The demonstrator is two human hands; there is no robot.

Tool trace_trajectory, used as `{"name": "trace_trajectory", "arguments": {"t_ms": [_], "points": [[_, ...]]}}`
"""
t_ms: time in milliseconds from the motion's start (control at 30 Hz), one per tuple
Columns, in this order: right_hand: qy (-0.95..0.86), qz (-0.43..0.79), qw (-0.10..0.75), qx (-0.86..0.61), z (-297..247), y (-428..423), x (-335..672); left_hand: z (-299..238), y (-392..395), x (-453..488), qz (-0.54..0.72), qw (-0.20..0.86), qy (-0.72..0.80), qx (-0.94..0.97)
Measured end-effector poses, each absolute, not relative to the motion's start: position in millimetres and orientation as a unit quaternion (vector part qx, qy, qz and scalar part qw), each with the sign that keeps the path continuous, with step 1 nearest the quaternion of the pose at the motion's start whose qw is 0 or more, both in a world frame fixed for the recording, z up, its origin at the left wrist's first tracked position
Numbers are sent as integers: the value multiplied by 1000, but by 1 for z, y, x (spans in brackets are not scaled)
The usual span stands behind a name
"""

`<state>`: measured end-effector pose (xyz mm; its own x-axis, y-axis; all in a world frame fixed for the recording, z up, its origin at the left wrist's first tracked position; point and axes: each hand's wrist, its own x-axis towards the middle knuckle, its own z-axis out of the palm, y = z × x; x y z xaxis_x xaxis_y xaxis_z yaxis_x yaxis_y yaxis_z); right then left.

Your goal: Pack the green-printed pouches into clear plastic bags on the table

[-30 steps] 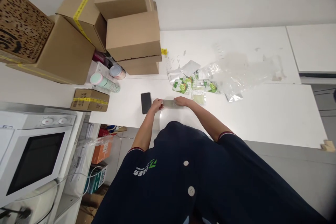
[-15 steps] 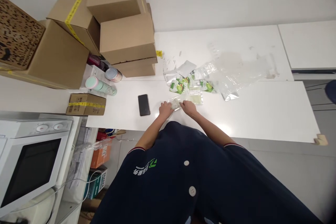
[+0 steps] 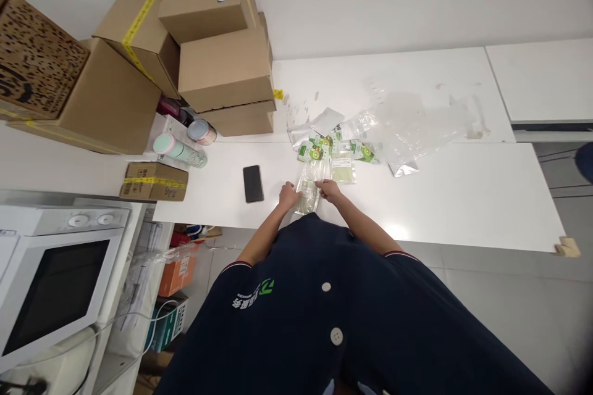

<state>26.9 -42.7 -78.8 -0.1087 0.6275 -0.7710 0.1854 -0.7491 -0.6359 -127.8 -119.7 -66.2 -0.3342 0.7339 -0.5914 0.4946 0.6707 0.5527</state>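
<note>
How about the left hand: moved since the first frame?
Yes. Against the phone, which lies where it did, the left hand is farther right and slightly nearer the body.

Bright light, glare on the white table (image 3: 463,197), edges stretched, right corners darkened

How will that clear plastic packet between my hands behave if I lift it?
The clear packet will probably flop, since its film looks thin and see-through. It seems likely to be light, looking nearly flat between your left hand and right hand. Its glossy surface might slide easily on the smooth white table.
</note>
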Motion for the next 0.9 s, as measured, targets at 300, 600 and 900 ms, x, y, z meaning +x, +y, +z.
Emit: {"name": "trace_trajectory", "arguments": {"t_ms": [300,600,900], "points": [[-269,745,164,-587,-60,-58,24,-66,-97,-136,342,656,665,102],[-343,658,183,-645,-61,-67,14,-72,-112,-119,345,519,769,143],[-559,622,116,-535,-58,-73,24,-65,-141,-135,404,590,671,194]]}}
